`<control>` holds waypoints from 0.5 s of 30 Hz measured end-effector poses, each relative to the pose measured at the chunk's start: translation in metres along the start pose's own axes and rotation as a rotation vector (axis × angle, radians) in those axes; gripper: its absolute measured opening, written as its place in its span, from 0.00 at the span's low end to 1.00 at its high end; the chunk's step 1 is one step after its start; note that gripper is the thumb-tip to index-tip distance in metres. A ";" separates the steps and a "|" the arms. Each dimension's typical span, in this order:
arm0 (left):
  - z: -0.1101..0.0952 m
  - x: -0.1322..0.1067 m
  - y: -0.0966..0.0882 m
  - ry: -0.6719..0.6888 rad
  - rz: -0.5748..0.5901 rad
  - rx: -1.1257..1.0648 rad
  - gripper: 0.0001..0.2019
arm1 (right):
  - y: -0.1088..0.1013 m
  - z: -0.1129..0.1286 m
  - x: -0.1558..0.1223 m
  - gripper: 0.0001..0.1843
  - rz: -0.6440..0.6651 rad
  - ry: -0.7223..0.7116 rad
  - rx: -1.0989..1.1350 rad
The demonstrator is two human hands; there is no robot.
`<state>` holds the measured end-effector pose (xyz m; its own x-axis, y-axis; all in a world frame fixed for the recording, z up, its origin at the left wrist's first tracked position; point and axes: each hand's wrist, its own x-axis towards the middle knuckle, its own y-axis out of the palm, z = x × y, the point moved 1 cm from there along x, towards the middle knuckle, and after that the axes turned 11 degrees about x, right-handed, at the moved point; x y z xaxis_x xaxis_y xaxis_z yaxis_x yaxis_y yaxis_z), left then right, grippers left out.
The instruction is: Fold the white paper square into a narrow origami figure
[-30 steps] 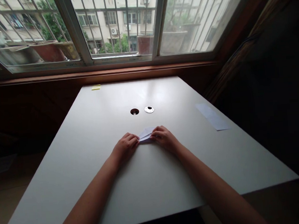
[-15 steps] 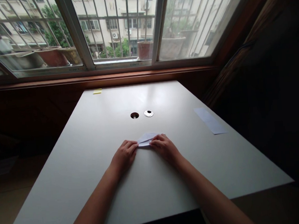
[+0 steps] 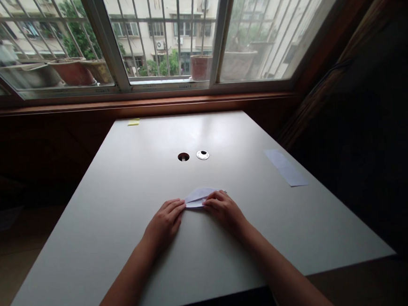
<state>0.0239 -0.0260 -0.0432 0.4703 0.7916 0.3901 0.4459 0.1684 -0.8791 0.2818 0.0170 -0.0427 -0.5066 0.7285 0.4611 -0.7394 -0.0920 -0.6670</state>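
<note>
Since half a second ago, both hands and the paper between them have come slightly nearer to the person, away from the two round fittings, and the fingers of the left hand (image 3: 164, 221) now reach out straighter. That hand lies on its side of the small folded sheet of white paper (image 3: 195, 203), its fingers close together and their tips touching the paper's left end; whether the thumb grips from beneath cannot be told. The right hand (image 3: 227, 213) has its fingers curled and pinches the paper near its right end between thumb and fingertips. The folded sheet sits low on the large white smooth-topped table (image 3: 201, 252), around its middle, pointed at the left, with a crease running along it and its far layer rising a little.

Beyond the paper are a dark round hole (image 3: 183, 157) in the tabletop and, just to its right, a pale round cover (image 3: 200, 158) with a dark opening. Well to the right, near the table's edge, a flat white rectangular strip of paper (image 3: 285, 167) lies slantwise. At the far left corner rests a small yellow paper pad (image 3: 134, 122). Past the table runs a reddish-brown wooden sill (image 3: 164, 101) under a grey-framed sliding window (image 3: 105, 43), with a reddish-brown plant pot (image 3: 201, 68) behind the glass.
</note>
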 end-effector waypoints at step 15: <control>0.002 0.003 -0.006 -0.034 0.031 -0.121 0.22 | -0.004 -0.009 0.000 0.06 0.031 0.106 0.133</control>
<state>0.0206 -0.0236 -0.0371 0.4600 0.8154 0.3516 0.5209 0.0729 -0.8505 0.2884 0.0232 -0.0452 -0.4857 0.7908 0.3726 -0.7798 -0.1993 -0.5935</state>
